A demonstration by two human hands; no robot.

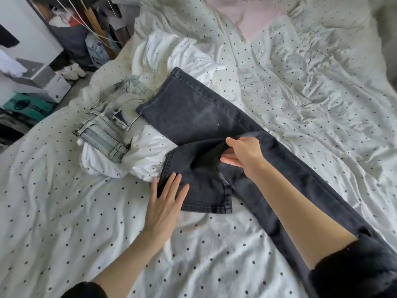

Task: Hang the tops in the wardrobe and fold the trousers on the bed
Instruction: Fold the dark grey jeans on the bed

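While hands [242,151] grip, dark denim trousers [193,117]

Bed [300,87], white polka-dot cover, rumpled, clothes on it.
Black jeans [206,117] laid long across the middle, one leg folded back near the hem end. Folded light-wash jeans [111,123] sit atop a crumpled white garment [171,52] toward the bed's left edge, touching the black pair. A pale pink cloth [247,16] lies at the far end.
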